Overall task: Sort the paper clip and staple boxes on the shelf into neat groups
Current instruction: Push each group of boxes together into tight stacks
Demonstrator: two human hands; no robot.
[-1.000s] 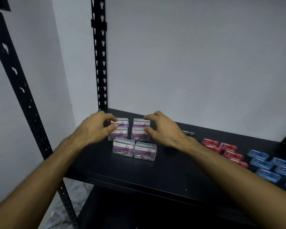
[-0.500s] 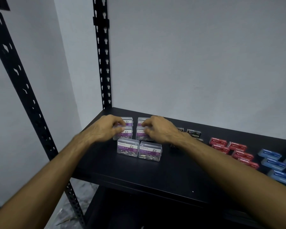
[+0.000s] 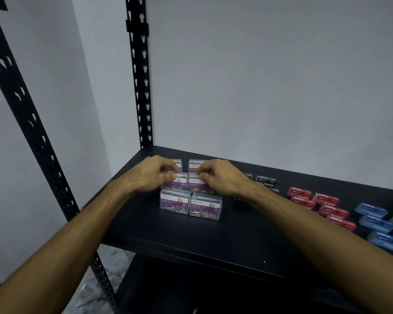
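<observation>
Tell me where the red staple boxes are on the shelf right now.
In the head view the red staple boxes lie in a cluster on the right part of the shelf, between the black staple boxes and the blue boxes.

the left hand covers most of the back-left paper clip box and a corner of the one in front. the right hand hides part of two more. black staple boxes sit half behind the right wrist, print unreadable. blue staple boxes run off the right edge, blurred.
</observation>
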